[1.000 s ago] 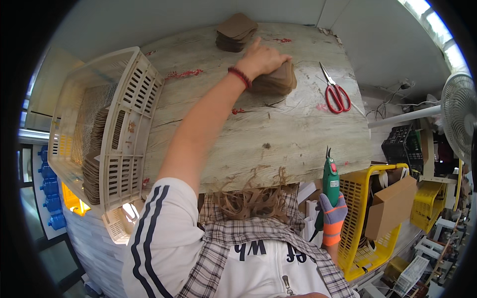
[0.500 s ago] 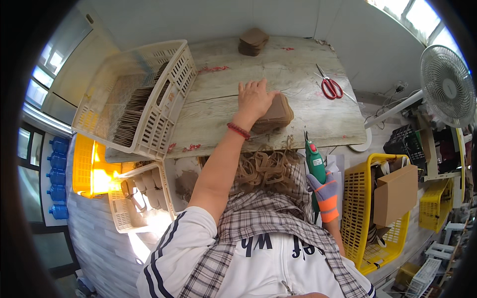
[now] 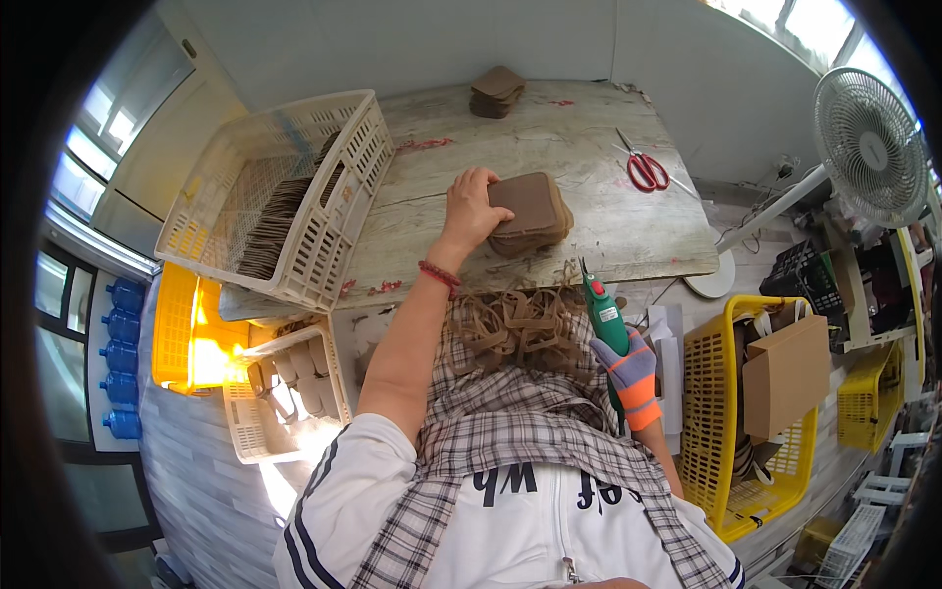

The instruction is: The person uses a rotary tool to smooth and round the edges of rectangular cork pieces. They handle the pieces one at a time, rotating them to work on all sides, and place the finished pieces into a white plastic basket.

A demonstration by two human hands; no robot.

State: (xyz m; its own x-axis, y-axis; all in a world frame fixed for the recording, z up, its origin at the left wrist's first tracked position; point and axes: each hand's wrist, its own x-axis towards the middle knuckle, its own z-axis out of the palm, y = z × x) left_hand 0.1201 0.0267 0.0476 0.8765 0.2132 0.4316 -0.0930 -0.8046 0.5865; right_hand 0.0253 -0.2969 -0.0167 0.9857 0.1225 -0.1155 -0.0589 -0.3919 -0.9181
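My left hand [image 3: 473, 208] grips the left side of a stack of brown rounded-square fabric pieces [image 3: 525, 204] near the table's front edge. Its thumb lies over the near left corner, and its fingers curl at the far left corner. In a grey and orange glove, my right hand [image 3: 628, 371] is closed around green electric scissors [image 3: 603, 319]. Their dark pointed blades aim up toward the table edge, right of the stack. A tangle of brown fabric strips [image 3: 515, 329] lies on my plaid apron, below the stack.
On the wooden table [image 3: 432, 221] are red-handled scissors [image 3: 648, 172], a smaller brown stack [image 3: 497, 90] and a white crate [image 3: 324, 236] with brown pieces. A yellow basket [image 3: 721, 412] holding a cardboard box [image 3: 785, 376] stands right, below a fan [image 3: 870, 133]. More crates stand left.
My left hand has gone from lying spread over the stack's left part to gripping its left side, uncovering the top. The green electric scissors have shifted slightly left.
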